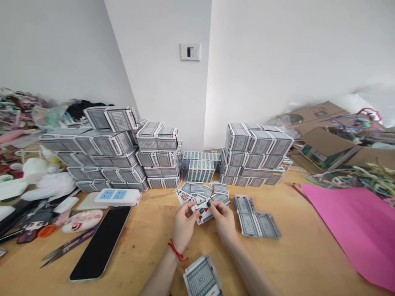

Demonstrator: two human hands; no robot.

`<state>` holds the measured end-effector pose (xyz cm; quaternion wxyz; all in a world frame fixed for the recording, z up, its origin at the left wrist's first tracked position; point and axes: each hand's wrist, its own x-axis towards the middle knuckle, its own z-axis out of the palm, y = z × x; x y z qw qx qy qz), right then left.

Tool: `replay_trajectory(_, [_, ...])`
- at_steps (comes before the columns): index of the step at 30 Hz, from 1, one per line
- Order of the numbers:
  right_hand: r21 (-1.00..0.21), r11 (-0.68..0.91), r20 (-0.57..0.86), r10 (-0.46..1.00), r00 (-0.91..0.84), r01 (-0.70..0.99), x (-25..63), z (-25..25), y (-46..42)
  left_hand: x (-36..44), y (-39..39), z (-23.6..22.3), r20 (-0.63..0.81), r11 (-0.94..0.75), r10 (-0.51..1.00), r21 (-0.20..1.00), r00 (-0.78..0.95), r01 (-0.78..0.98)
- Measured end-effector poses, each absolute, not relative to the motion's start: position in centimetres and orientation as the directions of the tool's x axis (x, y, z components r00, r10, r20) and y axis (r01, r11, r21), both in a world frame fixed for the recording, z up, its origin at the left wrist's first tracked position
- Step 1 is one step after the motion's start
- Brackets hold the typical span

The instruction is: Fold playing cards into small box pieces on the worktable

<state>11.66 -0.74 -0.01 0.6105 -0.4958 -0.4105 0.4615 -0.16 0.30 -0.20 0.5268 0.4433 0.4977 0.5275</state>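
My left hand (184, 224) and my right hand (222, 218) meet over the middle of the wooden table, both closed on a playing card (204, 213) with red hearts. Each thumb presses on the card's face; whether more than one card is held I cannot tell. Just behind lie loose playing cards (193, 188), some face down, a few face up. To the right of my right hand is a flat joined piece of folded cards (256, 220). Below, between my forearms, sits a stack of grey-backed cards (201, 277).
Tall block stacks made of folded cards stand left (114, 144) and right (259, 154), with green-edged card packs (200, 169) between. On the left are a black phone (101, 242), scissors (69, 248) and a white power strip (117, 196). Pink paper (354, 230) and a cardboard box (330, 144) lie right.
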Motion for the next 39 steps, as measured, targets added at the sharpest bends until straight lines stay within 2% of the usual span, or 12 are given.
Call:
replay_trajectory(6, [-0.987,0.091,0.067,0.982,0.177,-0.132,11.6,0.1,-0.6,-0.7,0.6,-0.3,-0.089,0.088,0.996,0.985,-0.003,-0.15])
replay_trajectory(10, [-0.991,0.072,0.048,0.978,0.202,-0.114,11.6,0.1,-0.7,-0.8,0.5,-0.1,-0.11,0.111,0.994,0.982,0.013,-0.151])
replay_trajectory(18, [-0.978,0.051,0.003,0.973,0.23,-0.202,11.7,-0.2,-0.6,-0.6,0.5,0.1,-0.107,0.116,0.993,0.971,0.052,-0.208])
replay_trajectory(23, [-0.974,0.024,-0.02,0.982,0.189,-0.224,11.6,-0.6,-0.3,-0.8,0.6,-0.1,-0.084,0.071,0.995,0.973,-0.053,-0.219])
replay_trajectory(28, [-0.993,0.051,0.033,0.986,0.162,-0.11,11.5,-1.2,-0.2,-1.1,0.8,-0.2,-0.056,0.031,0.991,0.979,-0.119,-0.202])
replay_trajectory(31, [-0.995,0.041,0.031,0.993,0.11,-0.087,11.5,-1.0,-0.3,-1.2,0.8,-0.2,-0.036,0.017,0.99,0.99,-0.135,-0.142])
replay_trajectory(39, [-0.998,0.063,0.064,0.997,-0.044,-0.022,11.3,0.1,-1.0,-1.0,0.0,-0.1,0.075,-0.072,0.997,0.994,-0.032,0.084])
